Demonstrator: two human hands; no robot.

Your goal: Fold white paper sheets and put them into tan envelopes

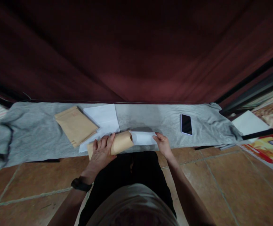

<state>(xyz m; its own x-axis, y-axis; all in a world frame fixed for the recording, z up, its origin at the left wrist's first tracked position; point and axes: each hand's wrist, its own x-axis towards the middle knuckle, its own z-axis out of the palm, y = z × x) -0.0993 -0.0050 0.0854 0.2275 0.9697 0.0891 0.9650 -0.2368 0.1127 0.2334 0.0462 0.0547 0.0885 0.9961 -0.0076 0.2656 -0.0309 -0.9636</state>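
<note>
My left hand (101,151) grips a brown envelope (121,142) at the near edge of the bench, fingers wrapped over it and bowing its mouth wide. My right hand (163,143) pinches the right end of a folded white paper (143,138), whose left end sits inside the envelope's mouth. Both lie on a grey cloth (150,117) that covers the narrow bench. A black watch (80,184) is on my left wrist.
A stack of brown envelopes (75,125) and white sheets (103,118) lie to the left on the cloth. A black phone (186,124) lies to the right. Dark red curtain behind. More white paper (249,122) and printed sheets (271,149) at far right. Tiled floor below.
</note>
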